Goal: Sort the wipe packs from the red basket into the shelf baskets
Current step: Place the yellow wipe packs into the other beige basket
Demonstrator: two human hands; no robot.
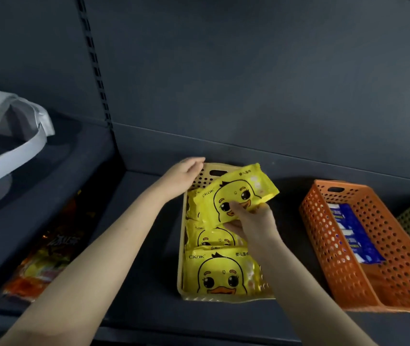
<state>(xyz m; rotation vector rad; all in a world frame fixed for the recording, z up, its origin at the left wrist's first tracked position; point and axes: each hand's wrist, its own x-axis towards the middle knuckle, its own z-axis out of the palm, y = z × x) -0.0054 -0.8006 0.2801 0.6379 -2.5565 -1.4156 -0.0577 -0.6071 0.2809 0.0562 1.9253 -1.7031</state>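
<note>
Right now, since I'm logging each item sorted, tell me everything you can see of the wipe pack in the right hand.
The wipe pack is a soft, glossy yellow pouch printed with a cartoon duck face and black CKak lettering. It looks unopened. The right hand pinches its near edge, thumb on the duck's face, holding it tilted over the pale yellow basket, above matching packs lying inside.

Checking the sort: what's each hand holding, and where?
The right hand pinches a yellow wipe pack by its near edge; the left hand rests on the yellow basket rim.
</note>
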